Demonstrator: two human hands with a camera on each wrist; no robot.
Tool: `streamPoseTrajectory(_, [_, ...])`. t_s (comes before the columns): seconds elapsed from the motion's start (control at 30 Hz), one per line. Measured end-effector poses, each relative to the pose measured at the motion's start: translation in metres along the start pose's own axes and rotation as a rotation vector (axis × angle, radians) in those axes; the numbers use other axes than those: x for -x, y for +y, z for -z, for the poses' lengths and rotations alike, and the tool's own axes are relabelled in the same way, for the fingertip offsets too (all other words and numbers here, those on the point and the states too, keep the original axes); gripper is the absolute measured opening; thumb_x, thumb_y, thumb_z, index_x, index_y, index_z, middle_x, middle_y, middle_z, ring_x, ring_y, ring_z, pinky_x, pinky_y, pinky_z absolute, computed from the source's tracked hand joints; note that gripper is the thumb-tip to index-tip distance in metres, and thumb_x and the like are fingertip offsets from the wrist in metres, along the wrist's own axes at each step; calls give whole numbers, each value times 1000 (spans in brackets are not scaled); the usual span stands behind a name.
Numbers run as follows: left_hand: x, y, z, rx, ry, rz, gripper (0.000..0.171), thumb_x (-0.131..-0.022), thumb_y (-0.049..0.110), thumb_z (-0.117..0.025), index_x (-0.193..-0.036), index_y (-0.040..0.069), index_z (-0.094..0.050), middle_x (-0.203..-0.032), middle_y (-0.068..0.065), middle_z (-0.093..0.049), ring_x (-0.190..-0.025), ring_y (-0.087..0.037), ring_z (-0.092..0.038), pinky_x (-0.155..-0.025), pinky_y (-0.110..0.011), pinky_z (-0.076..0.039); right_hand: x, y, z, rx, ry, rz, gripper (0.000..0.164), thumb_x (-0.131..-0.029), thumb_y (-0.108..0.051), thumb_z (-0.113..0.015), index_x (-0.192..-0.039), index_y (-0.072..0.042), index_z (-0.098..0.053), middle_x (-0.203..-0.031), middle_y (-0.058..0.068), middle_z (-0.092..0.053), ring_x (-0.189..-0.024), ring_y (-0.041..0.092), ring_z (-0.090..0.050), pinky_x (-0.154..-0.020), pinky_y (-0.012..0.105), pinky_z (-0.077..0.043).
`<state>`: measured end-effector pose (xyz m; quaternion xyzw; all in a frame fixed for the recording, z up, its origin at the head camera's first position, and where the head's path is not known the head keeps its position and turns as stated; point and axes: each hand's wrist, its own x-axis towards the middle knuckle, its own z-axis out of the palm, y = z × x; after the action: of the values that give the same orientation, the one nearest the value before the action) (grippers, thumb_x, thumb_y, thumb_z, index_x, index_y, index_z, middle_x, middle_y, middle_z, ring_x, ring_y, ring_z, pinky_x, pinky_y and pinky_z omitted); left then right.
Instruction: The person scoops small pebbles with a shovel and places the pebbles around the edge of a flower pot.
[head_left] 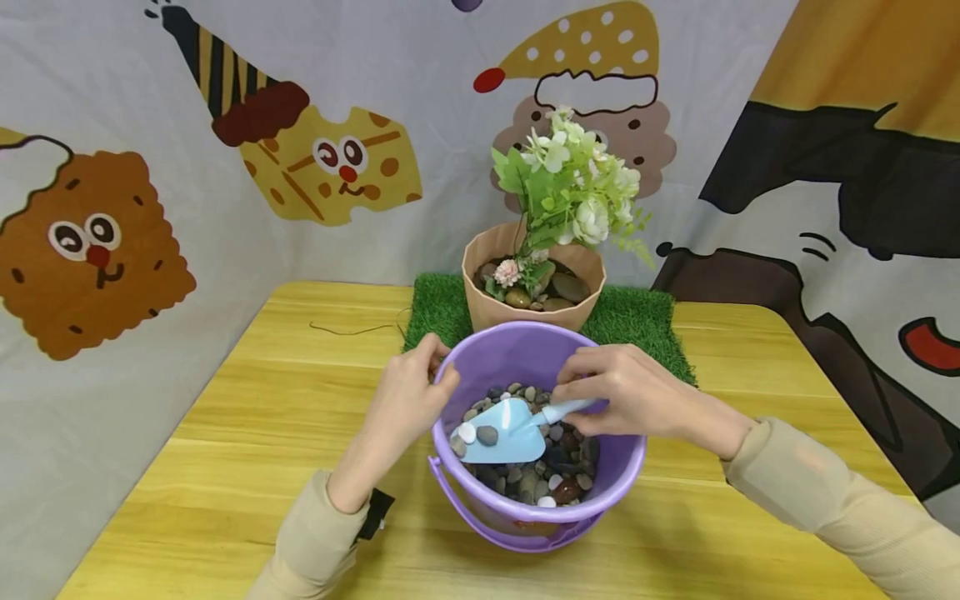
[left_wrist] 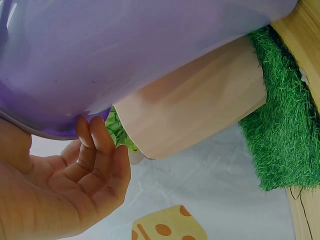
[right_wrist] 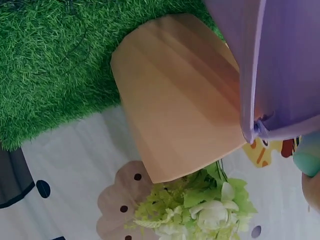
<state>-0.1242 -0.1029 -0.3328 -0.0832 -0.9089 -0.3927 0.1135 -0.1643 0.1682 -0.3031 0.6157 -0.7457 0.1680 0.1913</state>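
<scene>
A purple bucket (head_left: 626,467) of mixed pebbles (head_left: 525,483) stands on the table in the head view. My left hand (head_left: 408,392) holds its left rim, fingers curled against the outer wall in the left wrist view (left_wrist: 75,185). Inside the bucket, my right hand (head_left: 626,392) grips the handle of a light blue toy shovel (head_left: 517,447). The shovel's blade points left above the pebbles, carrying a white pebble (head_left: 467,432) and grey ones (head_left: 487,435). In the right wrist view only the handle's end (right_wrist: 307,156) and a bit of that hand (right_wrist: 312,190) show at the right edge.
Right behind the bucket, a peach flowerpot (head_left: 487,312) holds stones and white-green artificial flowers (head_left: 577,183). It stands on a green turf mat (head_left: 637,317). A thin dark wire (head_left: 352,332) lies on the wooden table (head_left: 225,467). A printed cloth (head_left: 450,108) hangs behind.
</scene>
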Motion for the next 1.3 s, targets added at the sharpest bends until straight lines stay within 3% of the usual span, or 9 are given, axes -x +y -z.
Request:
streamPoseTrajectory(0.43, [2, 2, 0, 16, -13, 24, 15, -84, 9, -58, -98, 3, -60, -76, -8, -64, -56, -12, -54, -44, -17, -46, 6, 7, 26, 16, 68, -48, 11, -83, -23, -67, -89, -17, -74, -85, -2, -68, -68, 6, -58, -57, 13, -45])
streamPoseTrajectory(0.7, [1, 2, 0, 19, -9, 17, 13, -84, 8, -58, -97, 4, -60, -76, -8, -64, -57, -12, -54, -44, -18, -46, 13, 18, 47, 112, 78, -130, 36, -91, -41, -50, -85, -15, -74, -84, -2, -68, -63, 5, -56, -52, 14, -44])
streamPoseTrajectory(0.83, [1, 2, 0, 16, -8, 21, 14, -84, 9, -57, -97, 4, -60, -76, -7, -64, -58, -12, -54, -45, -18, -46, 16, 25, 58, 181, 61, -210, 14, -78, -28, -72, -84, -16, -75, -82, -3, -68, -61, 3, -54, -51, 14, -42])
streamPoseTrajectory(0.93, [0, 2, 0, 15, -9, 22, 14, -84, 9, -57, -97, 5, -60, -76, -7, -64, -58, -12, -54, -45, -18, -46, 18, 31, 65, 239, 41, -282, 20, -63, -12, -77, -82, -16, -75, -79, -4, -67, -58, 2, -53, -49, 17, -42])
streamPoseTrajectory(1.3, [1, 2, 0, 12, -12, 22, 14, -84, 8, -57, -98, 4, -60, -76, -7, -64, -57, -12, -54, -45, -18, -46, 16, 44, 87, 382, -96, -552, 16, -68, -15, -80, -83, -17, -75, -79, -4, -69, -56, 11, -56, -46, 27, -41])
